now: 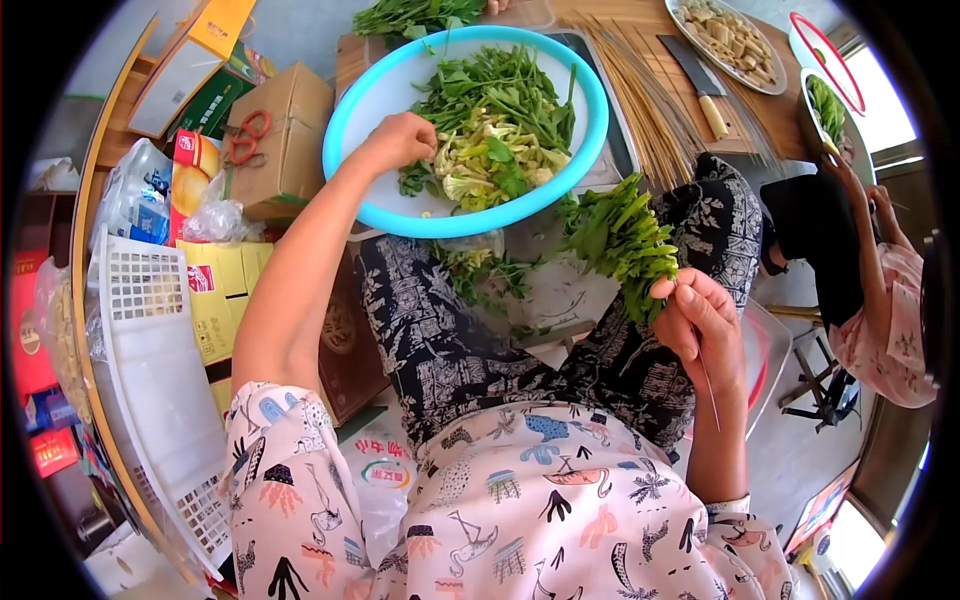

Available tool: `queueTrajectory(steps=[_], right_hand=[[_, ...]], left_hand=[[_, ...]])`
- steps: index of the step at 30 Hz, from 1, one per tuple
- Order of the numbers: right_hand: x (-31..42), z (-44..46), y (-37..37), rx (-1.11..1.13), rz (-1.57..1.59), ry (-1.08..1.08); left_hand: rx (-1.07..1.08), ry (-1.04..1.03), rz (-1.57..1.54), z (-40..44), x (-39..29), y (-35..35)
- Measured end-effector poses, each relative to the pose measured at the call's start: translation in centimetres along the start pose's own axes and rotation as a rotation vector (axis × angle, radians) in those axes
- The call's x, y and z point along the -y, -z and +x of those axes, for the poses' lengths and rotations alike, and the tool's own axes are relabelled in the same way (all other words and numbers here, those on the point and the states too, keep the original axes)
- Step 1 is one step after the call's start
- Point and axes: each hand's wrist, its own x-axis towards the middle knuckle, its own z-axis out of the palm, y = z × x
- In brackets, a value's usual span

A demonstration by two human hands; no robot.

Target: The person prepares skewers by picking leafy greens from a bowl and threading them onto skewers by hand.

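Observation:
My left hand (400, 142) is over the left side of a white basin with a turquoise rim (345, 190). Its fingers are bent together beside the greens; what they hold, if anything, is too small to tell. Inside the basin lie leafy green stems (500, 95) and pale yellow-green florets (500, 160). To the right, my right hand (700, 315) pinches a thin stick, whose bare end points down toward my wrist. A dense row of green leafy pieces (625, 240) is threaded along the stick's upper part, above my right thigh.
Long thin sticks (640, 100) and a cleaver (698, 85) lie on a wooden board (740, 130). Beyond is a plate of cut pieces (725, 40). Red-handled scissors (248, 138) rest on a cardboard box (285, 150). Another person (880, 300) sits at the right.

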Motion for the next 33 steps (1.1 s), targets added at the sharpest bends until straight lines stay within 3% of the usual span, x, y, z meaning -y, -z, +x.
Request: queueTrajectory(steps=[1, 3, 6, 10, 12, 15, 19, 22, 24, 26, 27, 31, 33], right_hand=[[0.0, -0.1, 0.0, -0.004, -0.003, 0.003], [0.0, -0.2, 0.1, -0.007, -0.007, 0.003], [0.1, -0.1, -0.1, 0.003, -0.012, 0.005], [0.3, -0.2, -0.9, 0.016, -0.021, 0.001], [0.4, -0.4, -1.3, 0.031, -0.028, 0.007], [0.6, -0.6, -1.7, 0.057, -0.036, 0.016], [0.5, -0.7, -2.1, 0.052, -0.074, 0.012], [0.5, -1.2, -2.5, 0.064, -0.079, 0.016], [0.2, -1.4, -2.6, 0.052, -0.106, 0.013], [0.3, -1.0, -2.9, 0.048, -0.098, -0.003], [0.6, -1.1, -3.1, 0.062, -0.106, 0.000], [0.3, -0.9, -3.5, 0.051, -0.104, -0.002], [0.5, -0.9, -3.9, 0.076, -0.109, 0.002]], left_hand=[[0.000, -0.002, 0.001, 0.0, 0.6, 0.3], [-0.153, 0.006, -0.290, -0.3, 1.7, 0.9], [-0.216, -0.052, -0.690, -3.7, -1.0, 3.7], [-0.369, -0.088, -0.875, -6.0, -2.7, 5.0], [-0.557, -0.148, -0.913, -6.8, -3.6, 5.5], [-0.579, -0.263, -1.112, -8.3, -5.3, 6.0], [-0.640, -0.186, -0.872, -7.3, -4.2, 4.4], [-0.831, -0.252, -1.010, -8.6, -6.1, 4.6], [-0.782, -0.226, -1.010, -9.4, -6.7, 4.4], [-0.709, -0.179, -0.798, -9.4, -6.7, 4.1], [-0.797, -0.263, -0.887, -9.7, -7.0, 4.2], [-0.694, -0.220, -0.878, -9.7, -6.6, 3.0], [-0.669, -0.183, -1.135, -10.4, -7.6, 2.3]])
